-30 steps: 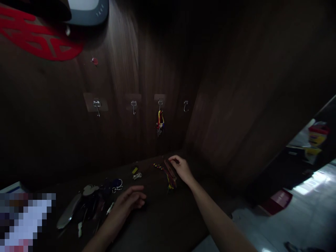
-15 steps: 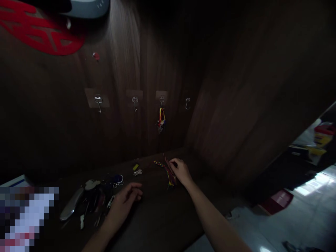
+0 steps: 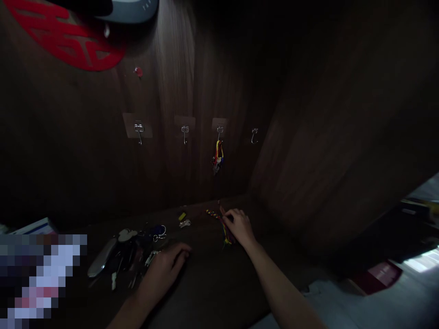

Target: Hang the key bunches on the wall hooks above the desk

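Observation:
My right hand [image 3: 240,226] is low over the shelf, its thumb and fingers pinched on a narrow reddish-brown strap [image 3: 222,210]. Right by its fingertips lies a braided multicoloured cord [image 3: 214,214] with a frayed yellow-green end; the hand hides part of both. Nearer to me, my left hand [image 3: 168,262] rests low with loosely curved fingers and holds nothing. Left of it spreads a pile of keys [image 3: 125,256] with rings, and a silver oblong item [image 3: 103,258]. A small key [image 3: 185,223] and a yellow tag [image 3: 182,216] lie between the hands, farther back.
Several metal hooks [image 3: 139,129] line the dark wood back panel. One bears a bunch of keys [image 3: 217,164] on a red and yellow cord. A grey cap [image 3: 133,11] and a red paper cutout [image 3: 75,39] are upper left. A side panel [image 3: 308,160] bounds the right.
The view has swung slightly left, so things sit farther right. My left hand's fingers have drawn closer together. My right hand stays at the strap, covering more of the cord.

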Demonstrator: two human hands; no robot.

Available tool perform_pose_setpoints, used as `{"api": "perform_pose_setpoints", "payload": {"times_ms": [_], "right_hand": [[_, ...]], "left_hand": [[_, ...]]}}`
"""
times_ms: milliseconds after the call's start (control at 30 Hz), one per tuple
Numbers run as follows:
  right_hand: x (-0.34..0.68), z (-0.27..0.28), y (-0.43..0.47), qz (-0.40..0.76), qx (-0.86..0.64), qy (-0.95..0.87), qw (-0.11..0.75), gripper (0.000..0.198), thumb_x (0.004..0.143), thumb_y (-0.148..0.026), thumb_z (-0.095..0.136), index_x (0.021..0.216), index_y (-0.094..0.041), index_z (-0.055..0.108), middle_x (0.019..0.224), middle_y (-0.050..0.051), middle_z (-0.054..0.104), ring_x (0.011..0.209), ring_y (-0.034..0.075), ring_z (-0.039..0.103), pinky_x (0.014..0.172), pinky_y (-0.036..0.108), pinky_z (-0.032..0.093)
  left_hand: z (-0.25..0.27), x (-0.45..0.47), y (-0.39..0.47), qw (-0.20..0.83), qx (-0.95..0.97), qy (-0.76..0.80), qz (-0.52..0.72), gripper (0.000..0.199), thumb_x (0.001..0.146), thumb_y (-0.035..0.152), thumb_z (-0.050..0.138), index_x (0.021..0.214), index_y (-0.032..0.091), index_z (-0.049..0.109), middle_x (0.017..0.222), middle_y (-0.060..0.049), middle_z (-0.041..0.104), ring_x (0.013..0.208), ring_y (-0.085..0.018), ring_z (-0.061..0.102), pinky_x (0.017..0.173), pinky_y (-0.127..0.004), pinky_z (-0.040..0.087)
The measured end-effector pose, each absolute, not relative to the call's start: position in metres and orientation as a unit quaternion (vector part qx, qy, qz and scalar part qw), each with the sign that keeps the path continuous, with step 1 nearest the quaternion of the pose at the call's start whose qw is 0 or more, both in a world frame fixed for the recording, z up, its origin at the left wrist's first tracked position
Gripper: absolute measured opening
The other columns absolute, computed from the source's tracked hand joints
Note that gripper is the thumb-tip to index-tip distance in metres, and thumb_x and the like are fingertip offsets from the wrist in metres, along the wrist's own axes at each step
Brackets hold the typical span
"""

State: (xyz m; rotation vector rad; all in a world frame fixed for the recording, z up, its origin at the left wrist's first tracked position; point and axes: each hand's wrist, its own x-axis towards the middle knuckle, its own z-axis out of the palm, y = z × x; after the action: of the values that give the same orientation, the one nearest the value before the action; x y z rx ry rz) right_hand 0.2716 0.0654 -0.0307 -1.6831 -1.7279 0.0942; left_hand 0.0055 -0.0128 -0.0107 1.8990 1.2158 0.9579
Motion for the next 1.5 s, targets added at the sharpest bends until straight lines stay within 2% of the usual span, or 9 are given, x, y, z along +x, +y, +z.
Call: {"api": "perform_pose_setpoints", "payload": {"times_ms": [133,300,467,633,800,967,1133,1267,1500], "right_hand": [[0.274,-0.032,0.069,0.127,-0.629,-0.614,0.46,0.008,0.071,-0.024,0.06,0.063,-0.024,0.058,0.072,0.002,0.064,0.08,0.022,0.058,0.073,0.031,0.04],[0.274,-0.029,0.072,0.211,-0.607,-0.568,0.514,0.019,0.081,-0.037,0.043,0.07,-0.023,0.048,0.067,0.003,0.067,0.062,0.018,0.064,0.058,0.028,0.045],[0.264,-0.015,0.066,0.351,-0.506,-0.502,0.608,0.026,0.076,-0.046,0.055,0.074,-0.021,0.047,0.068,0.003,0.069,0.053,0.015,0.062,0.05,0.025,0.045],[0.242,0.015,0.05,0.445,-0.433,-0.503,0.602,0.028,0.075,-0.045,0.063,0.076,-0.021,0.05,0.068,0.001,0.068,0.052,0.013,0.062,0.048,0.023,0.045],[0.209,0.035,0.035,0.585,-0.341,-0.445,0.586,0.023,0.076,-0.036,0.067,0.078,-0.02,0.05,0.079,0.003,0.071,0.074,0.019,0.069,0.063,0.029,0.054],[0.175,0.028,0.033,0.681,-0.252,-0.372,0.578,0.021,0.073,-0.024,0.071,0.08,-0.021,0.052,0.088,0.003,0.071,0.087,0.019,0.069,0.078,0.034,0.054],[0.153,0.021,0.036,0.718,-0.229,-0.324,0.573,0.02,0.071,-0.019,0.073,0.079,-0.021,0.054,0.084,0.001,0.071,0.083,0.017,0.069,0.078,0.032,0.055],[0.144,0.027,0.037,0.714,-0.222,-0.335,0.574,0.018,0.071,-0.019,0.071,0.082,-0.021,0.056,0.088,0.002,0.071,0.087,0.017,0.068,0.081,0.034,0.054],[0.145,0.035,0.042,0.568,-0.311,-0.522,0.555,0.014,0.079,-0.028,0.059,0.092,-0.021,0.06,0.103,0.006,0.07,0.095,0.02,0.065,0.079,0.034,0.052]], "left_hand": [[-0.008,0.006,-0.015,0.338,0.734,0.461,0.365,0.019,0.081,0.025,0.054,0.088,0.031,0.071,0.083,0.001,0.074,0.079,-0.021,0.067,0.074,-0.025,0.047],[-0.01,0.006,-0.015,0.344,0.732,0.46,0.366,0.019,0.082,0.025,0.053,0.089,0.03,0.071,0.085,0.001,0.074,0.081,-0.021,0.067,0.077,-0.026,0.047],[-0.014,0.004,-0.014,0.337,0.738,0.464,0.357,0.02,0.084,0.025,0.052,0.092,0.03,0.069,0.084,0.001,0.074,0.08,-0.02,0.067,0.076,-0.025,0.047],[-0.012,0.005,-0.014,0.352,0.712,0.468,0.388,0.019,0.083,0.027,0.054,0.095,0.03,0.069,0.083,0.001,0.074,0.079,-0.02,0.067,0.077,-0.026,0.047],[-0.008,0.01,-0.016,0.418,0.631,0.488,0.435,0.022,0.082,0.032,0.056,0.101,0.028,0.067,0.088,0.0,0.074,0.081,-0.021,0.068,0.078,-0.028,0.049],[-0.003,0.012,-0.014,0.496,0.582,0.441,0.47,0.032,0.082,0.035,0.055,0.111,0.025,0.065,0.111,-0.004,0.07,0.106,-0.025,0.061,0.095,-0.036,0.044],[0.001,0.011,-0.012,0.504,0.58,0.449,0.457,0.028,0.08,0.032,0.057,0.104,0.024,0.069,0.116,-0.005,0.067,0.114,-0.026,0.055,0.103,-0.037,0.035],[0.002,0.012,-0.011,0.498,0.598,0.431,0.456,0.022,0.074,0.025,0.063,0.095,0.024,0.07,0.111,-0.005,0.067,0.111,-0.026,0.055,0.098,-0.033,0.038],[-0.007,0.011,-0.01,0.613,0.526,0.388,0.444,0.017,0.075,0.035,0.067,0.082,0.02,0.064,0.092,-0.003,0.071,0.091,-0.021,0.063,0.087,-0.033,0.045]]}}
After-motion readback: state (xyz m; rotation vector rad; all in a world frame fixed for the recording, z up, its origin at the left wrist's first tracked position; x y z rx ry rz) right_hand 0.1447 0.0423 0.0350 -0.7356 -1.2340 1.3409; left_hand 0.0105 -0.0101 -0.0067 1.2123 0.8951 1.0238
